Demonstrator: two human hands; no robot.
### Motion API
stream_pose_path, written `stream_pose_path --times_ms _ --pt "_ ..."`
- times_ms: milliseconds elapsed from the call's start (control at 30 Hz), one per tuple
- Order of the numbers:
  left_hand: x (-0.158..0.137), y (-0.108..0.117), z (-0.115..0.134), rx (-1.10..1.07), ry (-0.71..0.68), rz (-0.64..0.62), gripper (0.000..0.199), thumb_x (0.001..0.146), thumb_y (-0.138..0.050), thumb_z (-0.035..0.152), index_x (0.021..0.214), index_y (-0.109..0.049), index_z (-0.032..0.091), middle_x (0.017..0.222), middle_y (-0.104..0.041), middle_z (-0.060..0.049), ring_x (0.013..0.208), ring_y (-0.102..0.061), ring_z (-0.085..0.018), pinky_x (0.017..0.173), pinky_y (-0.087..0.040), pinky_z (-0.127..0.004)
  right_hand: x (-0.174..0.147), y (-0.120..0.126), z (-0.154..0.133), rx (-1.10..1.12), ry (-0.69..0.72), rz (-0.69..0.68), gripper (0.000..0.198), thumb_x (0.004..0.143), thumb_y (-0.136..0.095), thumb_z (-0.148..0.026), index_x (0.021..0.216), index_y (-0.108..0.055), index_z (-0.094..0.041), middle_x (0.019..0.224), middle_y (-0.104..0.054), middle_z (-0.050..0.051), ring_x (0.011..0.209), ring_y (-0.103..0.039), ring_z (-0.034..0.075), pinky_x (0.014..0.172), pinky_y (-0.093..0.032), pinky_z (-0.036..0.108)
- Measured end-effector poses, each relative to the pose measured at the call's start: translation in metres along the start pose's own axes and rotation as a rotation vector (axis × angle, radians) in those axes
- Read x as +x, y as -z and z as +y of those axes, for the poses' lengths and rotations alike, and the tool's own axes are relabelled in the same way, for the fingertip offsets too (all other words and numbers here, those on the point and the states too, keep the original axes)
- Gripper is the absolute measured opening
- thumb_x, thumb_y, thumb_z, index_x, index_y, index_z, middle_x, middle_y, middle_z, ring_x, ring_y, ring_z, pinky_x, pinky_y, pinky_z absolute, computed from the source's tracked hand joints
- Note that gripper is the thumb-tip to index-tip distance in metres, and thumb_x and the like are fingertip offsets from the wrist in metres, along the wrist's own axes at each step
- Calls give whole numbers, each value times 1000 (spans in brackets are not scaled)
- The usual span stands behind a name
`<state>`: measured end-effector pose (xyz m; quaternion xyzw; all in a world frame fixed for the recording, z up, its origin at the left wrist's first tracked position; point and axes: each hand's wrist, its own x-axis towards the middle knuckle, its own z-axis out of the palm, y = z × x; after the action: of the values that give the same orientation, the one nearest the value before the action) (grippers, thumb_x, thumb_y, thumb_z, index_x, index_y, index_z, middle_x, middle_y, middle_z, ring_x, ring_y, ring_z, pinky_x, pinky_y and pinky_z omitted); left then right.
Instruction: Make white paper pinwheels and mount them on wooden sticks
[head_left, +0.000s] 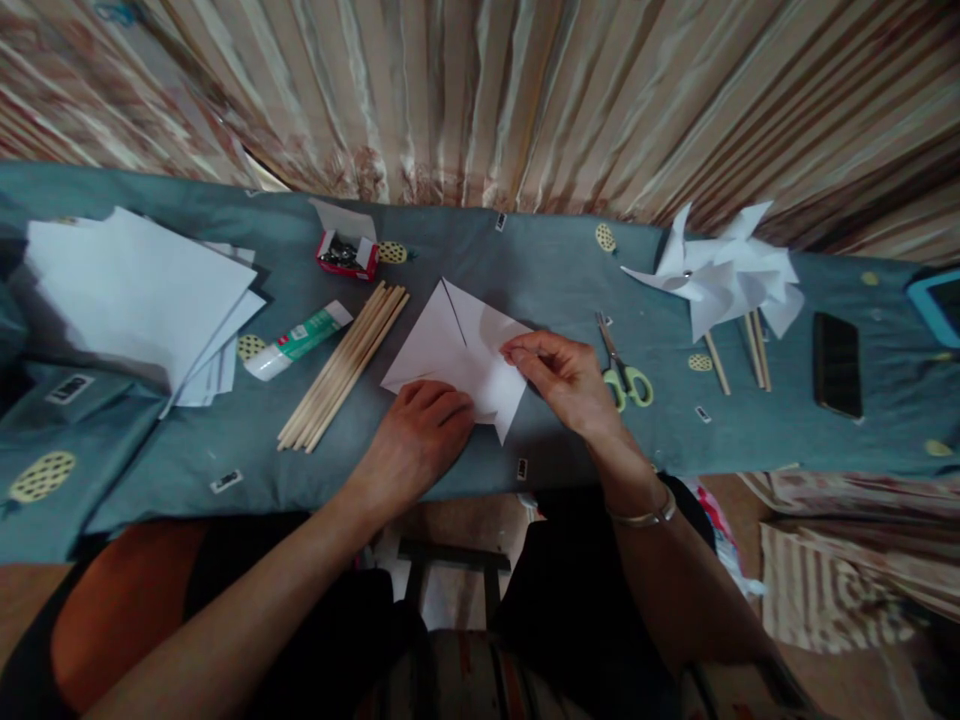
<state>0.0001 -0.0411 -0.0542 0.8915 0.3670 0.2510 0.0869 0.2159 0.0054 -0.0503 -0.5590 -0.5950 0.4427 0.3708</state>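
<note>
A white paper square (457,335) with cuts running in from its corners lies in front of me on the cloth-covered table. My left hand (420,425) rests on its lower left part, fingers lying close together over the sheet and pressing it down. At the right edge, my right hand (562,370) is closed in a pinch, thumb against forefinger, on a part of the paper. The fingertips cover whatever else might be in that pinch. Just right of this hand lie green-handled scissors (621,372), blades pointing away from me.
To the left are wooden sticks (345,370), a glue stick (298,340), a red box of small metal pins (347,254) and stacked white paper (142,290). Paper pinwheels (727,270) on sticks and a dark phone (838,364) lie right. A striped curtain (480,100) hangs behind.
</note>
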Motion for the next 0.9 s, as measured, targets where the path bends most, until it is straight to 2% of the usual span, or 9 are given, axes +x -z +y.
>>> stream_pose_path --times_ms 133,267,367,467,633,900 --pt "2 0 -2 -104 94 24 14 96 -55 18 91 -69 15 97 -74 -7 91 -65 -23 82 -53 -39 -3 -1 -2 12 -2 3 14 84 -67 -34 89 -76 -25 88 -75 1 76 -65 16 74 -52 34" --pt "3 0 -6 -214 189 31 13 94 -56 16 91 -68 16 98 -74 -8 91 -66 -21 80 -54 -37 -8 0 -9 5 22 -60 10 82 -69 -30 88 -77 -27 88 -76 0 85 -67 19 82 -54 37" --pt "5 0 -7 -261 225 49 12 93 -56 15 90 -67 17 96 -74 -7 89 -66 -21 80 -54 -37 -12 0 -16 24 43 -146 10 80 -73 -28 88 -77 -28 99 -76 1 100 -68 21 95 -52 41" --pt "6 -1 -8 -265 234 63 11 92 -56 15 89 -67 17 95 -74 -7 88 -67 -21 79 -53 -37 -14 -2 -19 31 58 -186 10 76 -78 -27 85 -76 -30 107 -75 1 107 -66 22 103 -48 43" --pt "7 -1 -7 -242 235 76 10 92 -57 15 88 -66 17 94 -74 -7 86 -67 -21 77 -53 -36 -14 -8 -15 34 71 -139 5 79 -76 -24 77 -74 -29 103 -73 2 104 -66 21 99 -49 42" --pt "7 -1 -7 -228 237 75 12 93 -55 16 89 -66 17 93 -73 -6 86 -67 -21 76 -53 -35 -15 -15 -14 -68 138 -76 10 81 -73 -21 75 -70 -27 114 -70 3 116 -62 23 107 -44 46"
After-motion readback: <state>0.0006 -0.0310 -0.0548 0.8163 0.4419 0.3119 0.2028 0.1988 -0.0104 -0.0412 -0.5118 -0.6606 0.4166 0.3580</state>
